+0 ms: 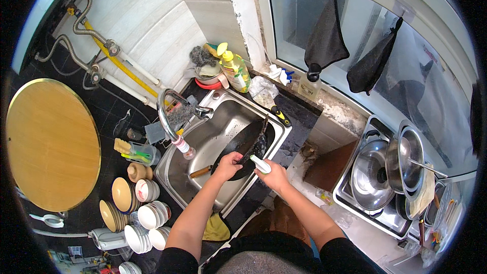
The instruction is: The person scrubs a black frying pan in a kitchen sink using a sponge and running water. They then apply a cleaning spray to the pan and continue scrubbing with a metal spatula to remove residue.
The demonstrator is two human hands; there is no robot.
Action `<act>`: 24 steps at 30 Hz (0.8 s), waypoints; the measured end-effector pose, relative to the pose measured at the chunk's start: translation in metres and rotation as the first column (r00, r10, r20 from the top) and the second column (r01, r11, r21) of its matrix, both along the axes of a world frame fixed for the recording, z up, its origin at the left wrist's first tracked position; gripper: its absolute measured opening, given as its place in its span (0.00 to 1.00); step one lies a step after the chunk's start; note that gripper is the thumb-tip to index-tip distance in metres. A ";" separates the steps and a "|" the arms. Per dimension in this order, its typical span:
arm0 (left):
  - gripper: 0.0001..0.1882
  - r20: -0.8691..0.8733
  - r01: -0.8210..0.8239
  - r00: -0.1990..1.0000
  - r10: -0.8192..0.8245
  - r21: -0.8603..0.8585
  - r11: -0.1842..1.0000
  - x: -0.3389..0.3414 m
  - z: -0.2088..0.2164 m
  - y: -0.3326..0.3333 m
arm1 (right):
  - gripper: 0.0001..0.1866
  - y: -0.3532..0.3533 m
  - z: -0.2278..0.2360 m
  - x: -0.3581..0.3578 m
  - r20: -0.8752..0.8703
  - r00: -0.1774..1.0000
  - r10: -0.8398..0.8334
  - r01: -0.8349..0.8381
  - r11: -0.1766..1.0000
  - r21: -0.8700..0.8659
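Note:
A black wok (pixel 233 148) with a wooden handle (pixel 201 172) lies in the steel sink (pixel 203 131). Inside the sink, a long dark piece with suds on it (pixel 257 144) slants across the wok; whether it is the wok's raised rim or a separate item I cannot tell. My left hand (pixel 229 166) is closed on the lower end of this dark piece. My right hand (pixel 274 176) grips a white tool with a green edge (pixel 261 164) close beside it. The tool's working end is hidden, so its kind is unclear. The faucet (pixel 175 106) arches over the sink's left side.
Stacked bowls (pixel 147 216) and a round wooden board (pixel 53 144) occupy the left counter. A yellow pump bottle (pixel 234 71) stands behind the sink. A yellow-and-black handled tool (pixel 280 115) lies along its right rim. Steel pans (pixel 374 172) sit on the stove at right.

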State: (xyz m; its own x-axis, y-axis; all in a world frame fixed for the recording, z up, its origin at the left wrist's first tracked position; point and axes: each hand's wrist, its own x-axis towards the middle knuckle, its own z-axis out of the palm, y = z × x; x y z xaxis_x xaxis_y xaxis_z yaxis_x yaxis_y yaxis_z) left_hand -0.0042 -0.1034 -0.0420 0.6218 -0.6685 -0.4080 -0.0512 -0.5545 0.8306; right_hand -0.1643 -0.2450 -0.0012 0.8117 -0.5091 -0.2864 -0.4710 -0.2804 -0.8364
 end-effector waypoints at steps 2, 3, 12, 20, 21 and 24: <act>0.18 0.000 -0.015 1.000 0.015 0.009 1.000 -0.003 0.006 0.001 | 0.16 0.003 0.000 -0.002 0.027 1.000 -0.010 0.010 1.000 -0.002; 0.18 -0.009 -0.025 1.000 0.025 0.010 1.000 -0.005 0.012 0.000 | 0.16 0.004 -0.004 -0.003 0.027 1.000 0.007 -0.007 1.000 0.003; 0.17 0.005 -0.042 0.999 0.042 0.011 0.999 -0.007 0.010 0.015 | 0.15 0.020 -0.013 -0.005 0.075 0.991 0.113 -0.109 0.993 -0.053; 0.17 -0.031 -0.069 0.997 0.068 -0.041 0.997 -0.009 0.002 0.030 | 0.13 0.037 -0.006 -0.005 0.063 0.981 0.183 -0.177 0.980 -0.086; 0.17 -0.029 -0.072 0.997 0.070 -0.063 0.995 -0.008 -0.004 0.032 | 0.12 0.040 -0.004 -0.005 0.089 0.980 0.179 -0.172 0.982 -0.077; 0.17 -0.013 -0.096 0.995 0.095 -0.105 0.990 -0.010 -0.008 0.034 | 0.12 0.046 0.000 -0.004 0.121 0.977 0.175 -0.168 0.984 -0.063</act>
State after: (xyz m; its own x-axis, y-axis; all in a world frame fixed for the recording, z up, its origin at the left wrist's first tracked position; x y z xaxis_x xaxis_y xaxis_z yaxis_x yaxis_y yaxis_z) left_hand -0.0139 -0.0691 -0.0498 0.6816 -0.6460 -0.3438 0.0047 -0.4660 0.8848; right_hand -0.1682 -0.1986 -0.0016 0.9161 -0.3708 -0.1528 -0.3038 -0.3930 -0.8679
